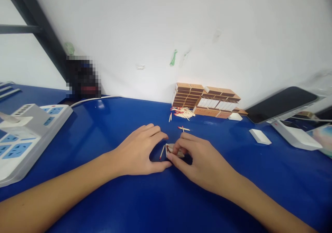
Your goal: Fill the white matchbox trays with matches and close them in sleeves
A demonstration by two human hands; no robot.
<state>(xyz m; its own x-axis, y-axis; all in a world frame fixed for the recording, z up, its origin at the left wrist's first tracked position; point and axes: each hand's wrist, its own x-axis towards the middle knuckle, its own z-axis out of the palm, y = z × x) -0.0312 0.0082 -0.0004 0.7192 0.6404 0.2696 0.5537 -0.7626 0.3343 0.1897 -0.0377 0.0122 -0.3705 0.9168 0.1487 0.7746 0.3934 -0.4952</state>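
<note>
A small white matchbox tray [167,146] lies on the blue table, partly hidden by my right hand [197,157]. Dark reddish match heads show at its left end. The right thumb and index finger are closed together at the tray, the index reaching inside; whatever they pinch is hidden. My left hand [145,150] curves around the tray's left end with thumb and fingers apart, the thumb tip close to the near corner. Between that hand and the tray lies a single match [162,152], red head toward me. Two crossed matches [183,128] lie just beyond the right hand.
A pile of loose red-headed matches [184,113] lies before stacked matchboxes [188,96] at the wall. White trays [259,136] sit to the right, near a phone [282,103] on a stand. A white power strip [58,117] with a plugged-in adapter fills the left edge.
</note>
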